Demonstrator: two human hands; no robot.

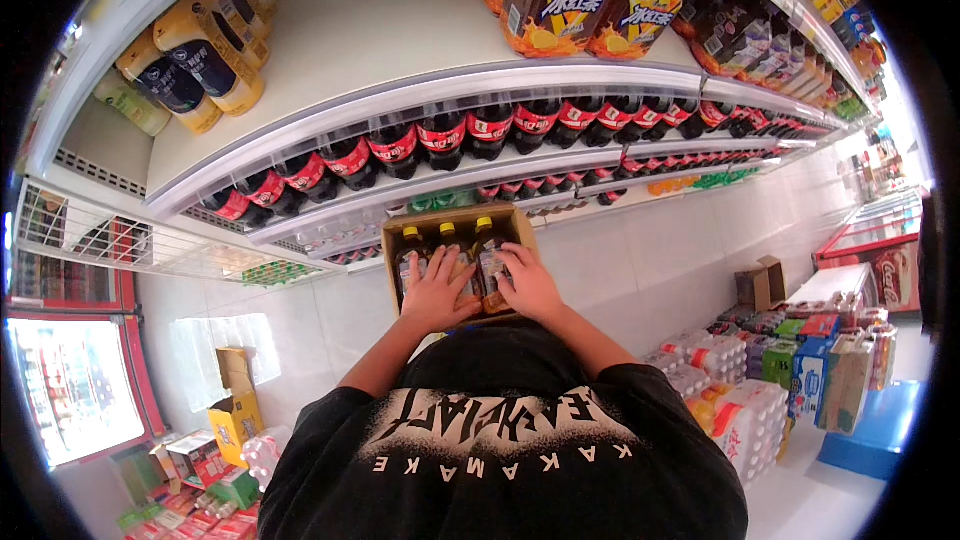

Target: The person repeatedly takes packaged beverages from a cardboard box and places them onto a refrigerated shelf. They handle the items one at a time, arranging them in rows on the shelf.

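Observation:
Before me is an uncovered cardboard box [523, 229] with several yellow-capped bottles [412, 240] lying in it. My left hand [441, 286], fingers spread, rests across the bottles at the box's left and middle. On the right-hand bottle [491, 300] lies my right hand [527, 279], its fingers slightly bent and apart. Neither hand is visibly closed around a bottle. The palms and fingers hide part of the bottle labels.
Above the box runs a shelf [360, 75] with yellow-labelled bottles at its left and drink multipacks [562, 7] at its right. Red-labelled cola bottles [442, 136] line the shelf below. Shrink-wrapped bottle packs [750, 427] stand at the lower right, and a yellow carton [236, 424] at the lower left.

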